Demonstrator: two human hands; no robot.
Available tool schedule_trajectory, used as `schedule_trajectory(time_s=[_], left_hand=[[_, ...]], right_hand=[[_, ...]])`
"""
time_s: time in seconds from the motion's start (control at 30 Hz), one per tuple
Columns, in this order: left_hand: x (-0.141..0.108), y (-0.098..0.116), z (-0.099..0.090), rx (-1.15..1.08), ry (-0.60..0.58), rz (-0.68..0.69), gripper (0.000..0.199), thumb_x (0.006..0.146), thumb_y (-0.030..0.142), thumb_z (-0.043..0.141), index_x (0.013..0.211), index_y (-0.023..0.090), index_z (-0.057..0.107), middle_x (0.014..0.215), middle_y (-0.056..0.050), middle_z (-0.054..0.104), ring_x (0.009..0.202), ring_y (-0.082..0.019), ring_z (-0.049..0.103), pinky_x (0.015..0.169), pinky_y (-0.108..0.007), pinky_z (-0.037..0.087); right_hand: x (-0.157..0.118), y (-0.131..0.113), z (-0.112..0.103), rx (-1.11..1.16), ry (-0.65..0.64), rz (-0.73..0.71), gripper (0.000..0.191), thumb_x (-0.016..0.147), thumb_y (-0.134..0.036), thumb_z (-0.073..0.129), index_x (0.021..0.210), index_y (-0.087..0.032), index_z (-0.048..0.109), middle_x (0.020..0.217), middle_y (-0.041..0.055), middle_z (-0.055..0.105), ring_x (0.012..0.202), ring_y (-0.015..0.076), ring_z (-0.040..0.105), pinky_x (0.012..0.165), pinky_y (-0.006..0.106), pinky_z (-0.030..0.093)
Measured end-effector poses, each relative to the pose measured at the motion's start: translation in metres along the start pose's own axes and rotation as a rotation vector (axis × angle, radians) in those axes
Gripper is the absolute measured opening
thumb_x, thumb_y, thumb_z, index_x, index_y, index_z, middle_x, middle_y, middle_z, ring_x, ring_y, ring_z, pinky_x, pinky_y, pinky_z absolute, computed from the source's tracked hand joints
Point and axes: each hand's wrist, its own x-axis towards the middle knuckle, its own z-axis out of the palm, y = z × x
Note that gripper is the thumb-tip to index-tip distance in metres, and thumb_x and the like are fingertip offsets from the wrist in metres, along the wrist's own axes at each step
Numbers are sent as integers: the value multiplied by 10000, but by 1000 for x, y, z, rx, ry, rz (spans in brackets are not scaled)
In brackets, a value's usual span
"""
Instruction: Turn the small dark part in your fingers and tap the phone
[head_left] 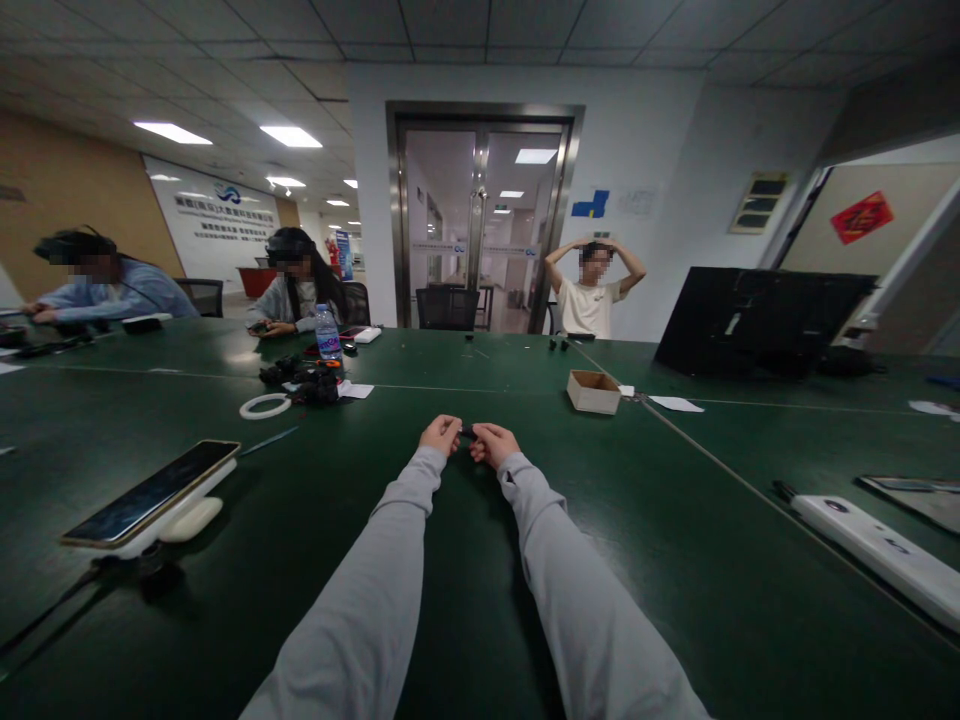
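A small black object (467, 432) is held between my two hands, just above the green table (480, 520). My left hand (441, 435) pinches its left end, and my right hand (493, 444) grips its right end. The fingers of both hands are curled, and the fingertips nearly meet. What the object is cannot be made out at this size. Grey sleeves cover both forearms.
An open cardboard box (594, 392) sits right of my hands. On the left are a white ring (265, 406), black gear (311, 380), a bottle (328, 333) and a propped phone (154, 492). A white device (881, 550) lies right. Three people sit across the table.
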Motion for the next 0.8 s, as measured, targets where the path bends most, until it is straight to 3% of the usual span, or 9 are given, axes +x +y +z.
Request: schedule_trajectory(time_s=[0.1, 0.27, 0.37, 0.53, 0.67, 0.8], left_hand=[[-2, 0, 0, 27, 0, 71, 219, 663, 253, 566, 865, 168, 562, 543, 42, 501, 440, -55, 460, 418, -159, 351], [-4, 2, 0, 47, 35, 42, 201, 719, 312, 476, 837, 176, 566, 471, 55, 449, 400, -59, 405, 409, -168, 325], [-4, 3, 1, 55, 53, 88, 209, 660, 237, 532, 859, 189, 569, 519, 52, 480, 446, -62, 436, 432, -166, 329], [-6, 6, 1, 20, 4, 29, 194, 705, 311, 468, 772, 174, 587, 434, 51, 421, 391, -69, 380, 419, -189, 306], [-5, 7, 0, -2, -49, -20, 217, 683, 269, 472, 844, 180, 587, 453, 56, 422, 367, -67, 347, 396, -195, 273], [-5, 6, 1, 24, -13, 13, 214, 694, 265, 451, 825, 179, 595, 466, 47, 424, 402, -72, 373, 427, -193, 299]], right_hand=[[0, -1, 0, 6, 1, 5, 100, 705, -192, 588, 768, -122, 555, 377, -23, 528, 311, 101, 496, 300, 190, 389], [-1, -1, 0, 2, -11, -4, 97, 701, -190, 586, 771, -126, 567, 374, -19, 532, 317, 101, 500, 306, 189, 400], [-1, 0, 0, 5, -17, -7, 104, 696, -190, 590, 776, -126, 578, 374, -20, 531, 316, 97, 496, 304, 188, 402], [-1, 0, -1, 2, -20, -21, 105, 680, -190, 601, 764, -129, 587, 384, -22, 537, 327, 94, 503, 303, 181, 405], [0, 0, -1, 1, -25, -15, 98, 685, -179, 585, 767, -126, 584, 381, -20, 539, 323, 95, 503, 301, 180, 404], [2, 1, -1, 5, -22, -21, 100, 684, -179, 582, 769, -127, 582, 378, -20, 537, 317, 97, 498, 304, 186, 406]])
